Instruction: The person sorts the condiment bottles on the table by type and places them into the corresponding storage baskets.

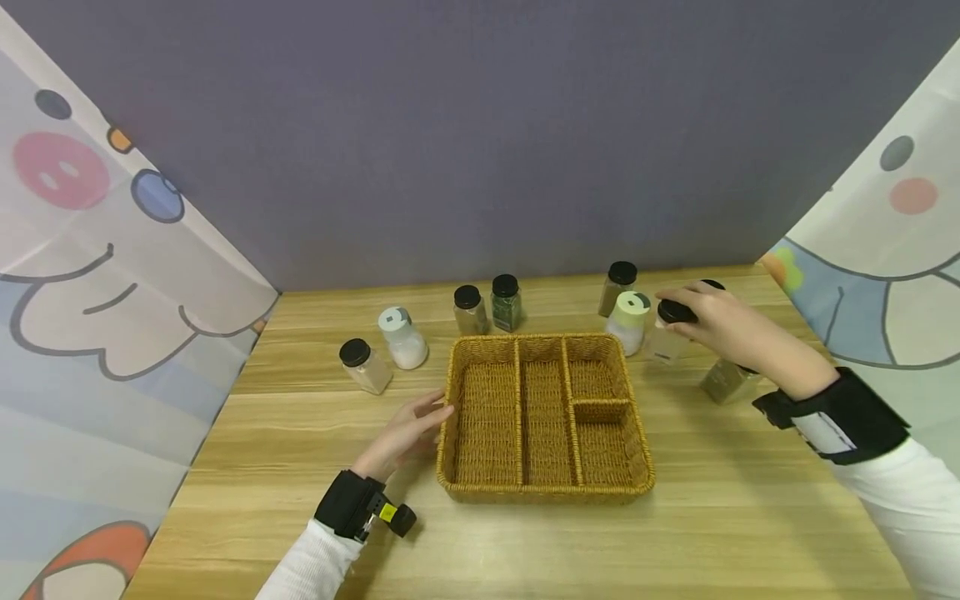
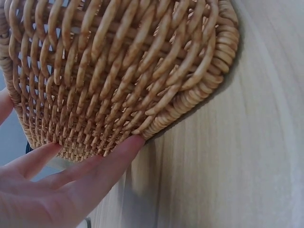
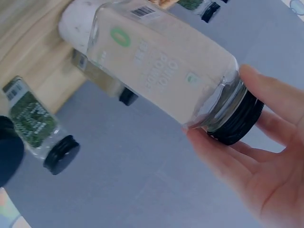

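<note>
Toward the far right corner of the bench [image 1: 712, 517], the right hand [image 1: 711, 318] pinches the onion powder jar [image 1: 664, 343] by its cap and neck; keeping it upright should avoid bumping the green-topped shaker [image 1: 627, 320]. The left hand [image 1: 405, 429], fingers spread, touches the woven basket [image 1: 540, 494]; light pressure should steady it.

Soft, even light fills the head view, leaving a pale sheen on the front of the table [image 1: 525, 550] and faint, blurry-edged shadows. In the left wrist view the wood looks washed out; the right wrist view is hazy, the lettering on the jar [image 3: 156, 66] faded.
</note>
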Demonstrator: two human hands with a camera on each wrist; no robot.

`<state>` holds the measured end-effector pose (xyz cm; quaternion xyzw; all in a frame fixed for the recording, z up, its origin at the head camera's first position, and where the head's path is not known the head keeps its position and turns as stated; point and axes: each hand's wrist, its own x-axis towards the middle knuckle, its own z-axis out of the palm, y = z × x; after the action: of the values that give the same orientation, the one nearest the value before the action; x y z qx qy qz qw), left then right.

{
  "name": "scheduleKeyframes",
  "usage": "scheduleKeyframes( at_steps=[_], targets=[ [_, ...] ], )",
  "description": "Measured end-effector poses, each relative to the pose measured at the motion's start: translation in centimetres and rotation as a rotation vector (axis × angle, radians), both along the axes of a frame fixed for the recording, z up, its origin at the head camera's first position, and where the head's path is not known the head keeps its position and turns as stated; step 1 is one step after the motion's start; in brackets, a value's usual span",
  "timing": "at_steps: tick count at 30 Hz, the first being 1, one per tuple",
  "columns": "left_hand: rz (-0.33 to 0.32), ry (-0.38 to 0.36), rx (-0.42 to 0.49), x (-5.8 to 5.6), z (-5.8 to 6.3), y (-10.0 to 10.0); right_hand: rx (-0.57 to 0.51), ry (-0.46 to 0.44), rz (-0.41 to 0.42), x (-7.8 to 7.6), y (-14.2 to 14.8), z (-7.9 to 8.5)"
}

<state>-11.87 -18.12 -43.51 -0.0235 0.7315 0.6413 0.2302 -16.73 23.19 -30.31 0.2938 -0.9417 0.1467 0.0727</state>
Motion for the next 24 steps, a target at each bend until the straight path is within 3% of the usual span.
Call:
scheduleKeyframes(
  at_steps=[5, 13, 24],
  targets=[
    [0.003, 0.006, 0.003, -0.1, 0.0, 0.0, 0.028, -0.068, -0.011, 0.1, -0.6, 1.0],
    [0.018, -0.004, 0.012, -0.3, -0.1, 0.0, -0.009, -0.024, 0.053, -0.1, -1.2, 1.7],
    [0.007, 0.0, 0.012, 0.0, -0.3, 0.0, -0.045, -0.035, 0.086, 0.0, -2.7, 1.5]
  ],
)
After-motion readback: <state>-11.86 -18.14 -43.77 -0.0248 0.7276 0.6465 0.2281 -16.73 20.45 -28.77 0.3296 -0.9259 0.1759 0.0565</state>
